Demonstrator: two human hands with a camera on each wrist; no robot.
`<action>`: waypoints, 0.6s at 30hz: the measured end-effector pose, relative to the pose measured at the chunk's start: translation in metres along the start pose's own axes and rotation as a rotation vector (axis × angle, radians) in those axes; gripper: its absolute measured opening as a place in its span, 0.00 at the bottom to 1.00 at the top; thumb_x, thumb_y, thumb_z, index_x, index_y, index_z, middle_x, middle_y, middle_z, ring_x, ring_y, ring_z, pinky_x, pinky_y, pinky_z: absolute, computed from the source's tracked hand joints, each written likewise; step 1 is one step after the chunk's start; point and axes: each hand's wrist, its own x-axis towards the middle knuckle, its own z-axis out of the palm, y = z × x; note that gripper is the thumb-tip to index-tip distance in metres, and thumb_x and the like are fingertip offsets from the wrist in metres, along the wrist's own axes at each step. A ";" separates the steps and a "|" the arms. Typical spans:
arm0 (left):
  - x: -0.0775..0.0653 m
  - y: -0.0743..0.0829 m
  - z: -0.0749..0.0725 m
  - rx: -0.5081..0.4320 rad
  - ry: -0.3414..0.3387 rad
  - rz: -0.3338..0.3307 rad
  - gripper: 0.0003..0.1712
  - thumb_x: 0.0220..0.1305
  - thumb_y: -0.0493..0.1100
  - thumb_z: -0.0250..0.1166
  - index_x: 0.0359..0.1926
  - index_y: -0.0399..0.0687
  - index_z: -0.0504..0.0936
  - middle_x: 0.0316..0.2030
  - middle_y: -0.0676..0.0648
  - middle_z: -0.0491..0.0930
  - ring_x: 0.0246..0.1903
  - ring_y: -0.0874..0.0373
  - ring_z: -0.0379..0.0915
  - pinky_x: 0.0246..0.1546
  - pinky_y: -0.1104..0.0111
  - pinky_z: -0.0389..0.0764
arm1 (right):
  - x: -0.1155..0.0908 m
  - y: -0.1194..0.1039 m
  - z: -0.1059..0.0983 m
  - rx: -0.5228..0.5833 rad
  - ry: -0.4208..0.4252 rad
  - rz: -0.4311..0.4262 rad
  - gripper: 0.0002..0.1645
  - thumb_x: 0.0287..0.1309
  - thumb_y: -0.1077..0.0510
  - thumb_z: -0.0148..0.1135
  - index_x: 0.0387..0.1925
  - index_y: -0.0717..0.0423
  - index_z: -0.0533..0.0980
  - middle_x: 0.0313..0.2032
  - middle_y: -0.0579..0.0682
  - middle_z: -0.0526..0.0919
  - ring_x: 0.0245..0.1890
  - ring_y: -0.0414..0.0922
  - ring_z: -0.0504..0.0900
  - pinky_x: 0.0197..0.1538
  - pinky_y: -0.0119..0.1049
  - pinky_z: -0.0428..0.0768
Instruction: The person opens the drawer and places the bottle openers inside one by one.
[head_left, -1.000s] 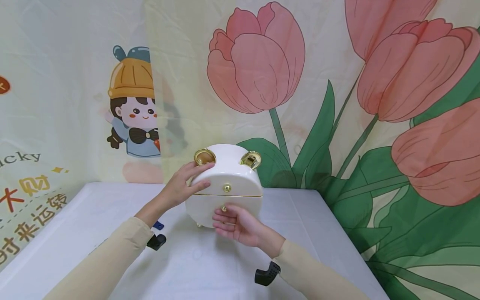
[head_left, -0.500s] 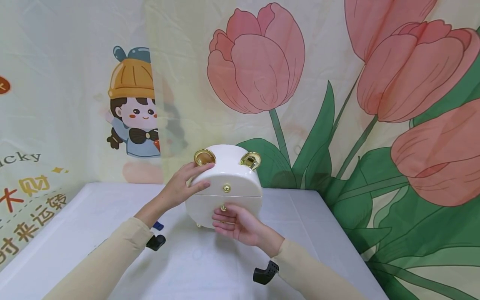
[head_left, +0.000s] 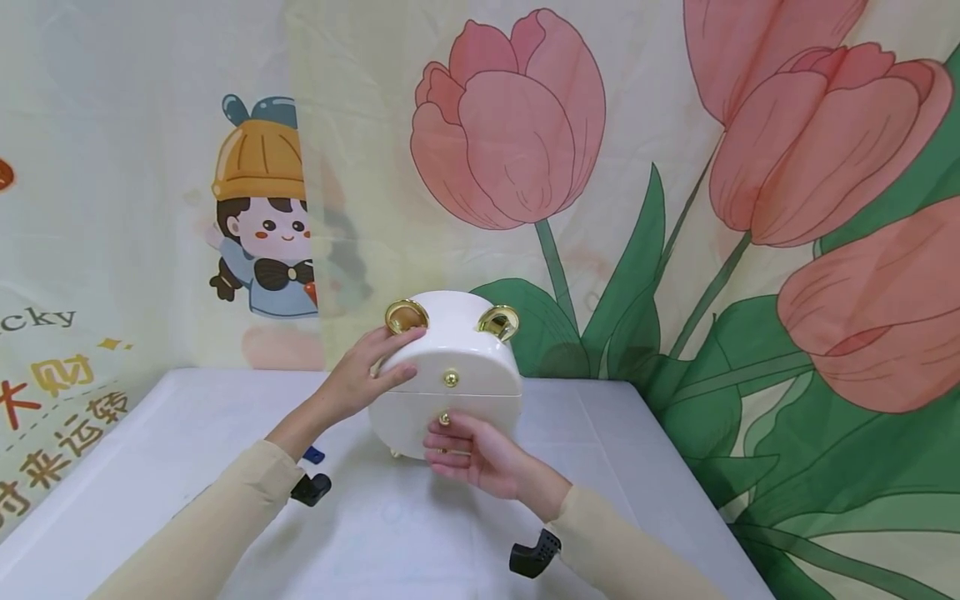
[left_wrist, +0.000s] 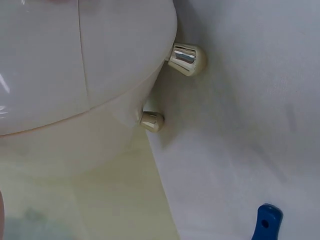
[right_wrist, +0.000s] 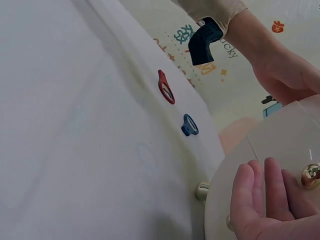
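A white rounded box (head_left: 412, 404) shaped like a twin-bell alarm clock stands on the table, with gold bells (head_left: 498, 323) on top. A seam separates its upper and lower halves. Each half bears a gold front knob, the upper knob (head_left: 450, 379) being uncovered. My left hand (head_left: 363, 375) grips the box's upper left side, fingers on top beside the left bell and thumb against the front. At the lower knob (head_left: 445, 418), my right hand (head_left: 480, 454) pinches with thumb and index finger; its other fingers extend across the lower half. The exact contact is partly hidden.
Left of the box lie a blue tool (right_wrist: 190, 125) and a red tool (right_wrist: 166, 88), each with an oval head. The white-covered table (head_left: 405, 542) meets a printed cloth backdrop (head_left: 360, 167). Small gold feet (left_wrist: 187, 60) support the box.
The view shifts slightly. Both hands keep their places on the box, and the seam looks unchanged.
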 end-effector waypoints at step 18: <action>-0.015 -0.002 0.003 0.047 0.044 0.062 0.47 0.61 0.55 0.80 0.79 0.68 0.69 0.76 0.45 0.67 0.73 0.42 0.63 0.64 0.34 0.72 | -0.016 0.012 -0.020 -0.088 0.030 -0.013 0.35 0.77 0.44 0.57 0.69 0.68 0.72 0.60 0.64 0.84 0.63 0.62 0.82 0.67 0.53 0.79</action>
